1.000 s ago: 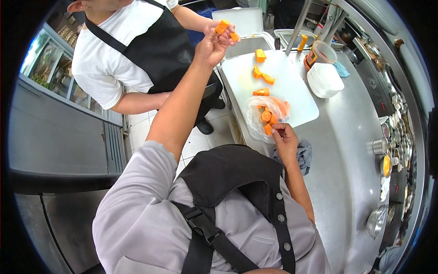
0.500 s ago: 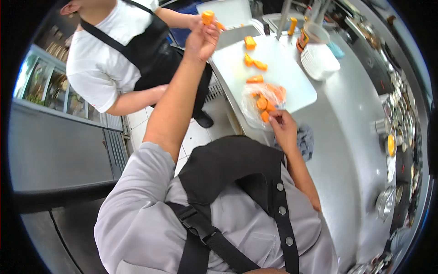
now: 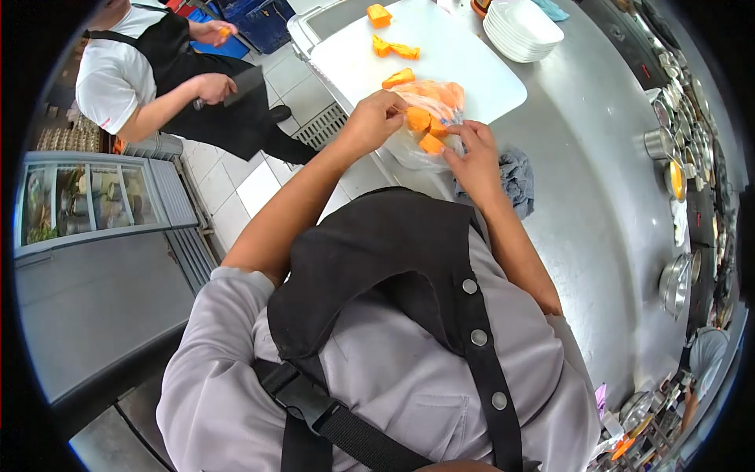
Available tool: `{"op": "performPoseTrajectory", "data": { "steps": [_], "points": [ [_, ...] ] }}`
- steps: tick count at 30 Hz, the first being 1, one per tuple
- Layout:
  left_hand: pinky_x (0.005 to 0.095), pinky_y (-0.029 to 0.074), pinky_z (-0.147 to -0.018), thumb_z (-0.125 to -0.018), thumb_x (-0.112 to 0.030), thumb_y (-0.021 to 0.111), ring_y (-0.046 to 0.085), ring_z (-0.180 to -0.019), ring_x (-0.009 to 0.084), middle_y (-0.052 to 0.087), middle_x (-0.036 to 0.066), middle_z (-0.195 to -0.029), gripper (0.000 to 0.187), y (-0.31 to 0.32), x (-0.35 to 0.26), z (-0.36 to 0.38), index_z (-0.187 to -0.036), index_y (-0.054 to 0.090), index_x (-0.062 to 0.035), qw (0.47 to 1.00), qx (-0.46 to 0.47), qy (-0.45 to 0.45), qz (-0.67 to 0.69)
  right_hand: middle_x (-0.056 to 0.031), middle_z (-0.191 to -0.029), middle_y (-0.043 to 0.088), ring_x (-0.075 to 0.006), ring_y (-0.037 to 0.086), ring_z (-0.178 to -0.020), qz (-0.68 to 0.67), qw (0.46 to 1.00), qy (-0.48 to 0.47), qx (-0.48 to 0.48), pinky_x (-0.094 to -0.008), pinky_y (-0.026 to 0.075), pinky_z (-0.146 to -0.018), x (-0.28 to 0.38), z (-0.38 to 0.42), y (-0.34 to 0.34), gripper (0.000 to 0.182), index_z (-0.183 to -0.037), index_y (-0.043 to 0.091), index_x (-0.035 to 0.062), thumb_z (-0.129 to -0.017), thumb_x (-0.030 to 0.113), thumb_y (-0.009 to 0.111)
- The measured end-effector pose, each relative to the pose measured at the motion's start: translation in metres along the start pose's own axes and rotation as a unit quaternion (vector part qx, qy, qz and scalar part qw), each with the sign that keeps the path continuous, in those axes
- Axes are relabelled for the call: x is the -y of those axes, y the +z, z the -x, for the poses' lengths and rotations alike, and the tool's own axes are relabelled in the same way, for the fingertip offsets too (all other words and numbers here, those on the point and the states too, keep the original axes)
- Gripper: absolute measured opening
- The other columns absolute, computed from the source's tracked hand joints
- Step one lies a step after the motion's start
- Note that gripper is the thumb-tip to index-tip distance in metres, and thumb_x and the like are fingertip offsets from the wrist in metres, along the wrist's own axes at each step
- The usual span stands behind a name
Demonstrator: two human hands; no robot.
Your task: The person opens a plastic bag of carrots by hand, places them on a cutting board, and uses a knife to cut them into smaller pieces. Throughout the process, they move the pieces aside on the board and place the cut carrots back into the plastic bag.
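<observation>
A clear plastic bag (image 3: 417,156) with several orange vegetable pieces (image 3: 418,119) in it lies at the near edge of the white cutting board (image 3: 472,71). My left hand (image 3: 375,124) pinches the bag's left side. At its right side, my right hand (image 3: 476,161) has thumb and fingertips closed on the plastic, right beside the orange pieces. Farther up the board are an orange chunk (image 3: 379,16), a twisted orange piece (image 3: 395,49) and another piece (image 3: 399,78) close to the bag.
A co-worker in a black apron (image 3: 208,102) stands at the left, holding a knife (image 3: 245,86) and a small orange piece (image 3: 225,31). White plates (image 3: 523,31) are stacked beyond the board. A grey cloth (image 3: 516,182) lies on the steel counter (image 3: 582,204).
My left hand has come back from near the co-worker to the bag, without the orange piece it held. The co-worker has moved away to the left, and a knife now shows in their hand.
</observation>
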State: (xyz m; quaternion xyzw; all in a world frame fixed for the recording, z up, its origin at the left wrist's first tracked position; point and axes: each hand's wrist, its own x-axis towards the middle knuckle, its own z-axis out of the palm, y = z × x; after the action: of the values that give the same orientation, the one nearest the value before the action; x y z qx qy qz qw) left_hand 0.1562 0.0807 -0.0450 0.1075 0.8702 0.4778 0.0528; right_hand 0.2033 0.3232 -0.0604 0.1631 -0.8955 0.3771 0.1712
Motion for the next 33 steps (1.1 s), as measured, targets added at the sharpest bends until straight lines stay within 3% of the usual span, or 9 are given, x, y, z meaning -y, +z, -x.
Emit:
{"op": "performPoseTrajectory", "data": {
  "steps": [6,8,10,14,17,20,24,28,33],
  "points": [
    [0.0331,0.057,-0.081,-0.086,-0.006,0.072,0.068,-0.091,0.0241,0.065,0.013,-0.109,0.034,0.015,0.002,0.011,-0.118,0.062,-0.0027,0.989,-0.026,0.078,-0.123,-0.0166,-0.109,0.064,-0.0347,0.064,-0.095,-0.043,0.988,0.119,0.089,-0.041,0.053,-0.084,0.003,-0.004,-0.012,0.032,-0.113,0.069,0.0087,-0.082,0.015,0.074],
    [0.0334,0.057,-0.081,-0.086,-0.007,0.072,0.067,-0.093,0.0249,0.064,0.013,-0.112,0.036,0.015,0.003,0.011,-0.12,0.062,-0.0037,0.986,-0.024,0.086,-0.138,-0.0101,-0.089,0.066,-0.0261,0.065,-0.079,-0.078,0.98,0.152,0.103,-0.036,0.053,-0.074,-0.005,-0.01,-0.009,0.029,-0.113,0.069,0.0062,-0.085,0.01,0.072],
    [0.0413,0.05,-0.096,-0.081,-0.013,0.074,0.061,-0.108,0.0348,0.065,0.017,-0.116,0.045,0.015,0.004,0.004,-0.124,0.061,-0.0051,0.968,-0.096,0.183,-0.144,-0.007,-0.083,0.064,-0.0204,0.062,-0.074,-0.157,0.973,0.155,0.072,-0.0327,0.052,-0.07,-0.005,-0.021,-0.01,0.026,-0.112,0.069,0.0046,-0.086,0.008,0.07],
    [0.0389,0.053,-0.094,-0.083,-0.011,0.073,0.064,-0.107,0.0314,0.064,0.017,-0.121,0.044,0.006,-0.007,-0.012,-0.125,0.063,-0.0047,0.975,-0.105,0.154,-0.12,-0.0009,-0.076,0.059,-0.0083,0.052,-0.07,-0.281,0.95,0.134,0.02,-0.0254,0.048,-0.066,0.008,-0.046,-0.023,0.021,-0.111,0.068,0.0014,-0.09,0.002,0.066],
    [0.0292,0.057,-0.083,-0.093,-0.005,0.067,0.066,-0.098,0.0158,0.068,0.007,-0.116,0.026,-0.001,-0.008,-0.009,-0.119,0.066,-0.0042,0.992,-0.101,0.052,0.062,-0.0067,-0.085,0.062,-0.0144,0.057,-0.073,-0.243,0.961,0.115,0.068,-0.0288,0.049,-0.069,0.012,-0.041,-0.029,0.021,-0.11,0.069,0.0023,-0.089,0.004,0.066],
    [0.0283,0.056,-0.082,-0.095,-0.003,0.062,0.067,-0.093,0.0142,0.07,0.004,-0.107,0.023,-0.021,-0.001,-0.017,-0.117,0.067,-0.0046,0.974,-0.151,-0.023,0.165,-0.0101,-0.091,0.063,-0.0186,0.059,-0.075,-0.19,0.969,0.098,0.127,-0.0307,0.049,-0.071,0.009,-0.023,-0.024,0.022,-0.109,0.07,0.0034,-0.088,0.006,0.067],
    [0.0301,0.056,-0.083,-0.091,-0.007,0.065,0.068,-0.091,0.0187,0.071,0.007,-0.112,0.031,-0.034,0.025,-0.06,-0.121,0.066,-0.0028,0.985,-0.167,0.014,-0.04,-0.0105,-0.091,0.062,-0.019,0.057,-0.073,-0.172,0.967,0.119,0.145,-0.0307,0.048,-0.07,-0.001,0.003,-0.013,0.023,-0.11,0.07,0.0044,-0.087,0.007,0.068],
    [0.0358,0.055,-0.088,-0.085,-0.01,0.07,0.071,-0.096,0.0273,0.069,0.013,-0.122,0.049,-0.016,0.035,-0.082,-0.133,0.06,-0.0074,0.983,-0.071,0.065,-0.156,-0.0082,-0.09,0.06,-0.0167,0.054,-0.071,-0.175,0.96,0.157,0.152,-0.0295,0.045,-0.065,-0.008,0.011,-0.018,0.024,-0.111,0.069,0.0052,-0.087,0.008,0.07],
    [0.0351,0.056,-0.088,-0.085,-0.011,0.073,0.07,-0.1,0.0259,0.072,0.011,-0.117,0.052,-0.012,0.031,-0.077,-0.135,0.058,-0.009,0.995,-0.061,-0.031,-0.065,-0.0086,-0.09,0.059,-0.0174,0.054,-0.071,-0.155,0.959,0.159,0.175,-0.0301,0.045,-0.066,-0.003,0.008,-0.029,0.024,-0.111,0.069,0.0055,-0.088,0.008,0.07]
  ]
}}
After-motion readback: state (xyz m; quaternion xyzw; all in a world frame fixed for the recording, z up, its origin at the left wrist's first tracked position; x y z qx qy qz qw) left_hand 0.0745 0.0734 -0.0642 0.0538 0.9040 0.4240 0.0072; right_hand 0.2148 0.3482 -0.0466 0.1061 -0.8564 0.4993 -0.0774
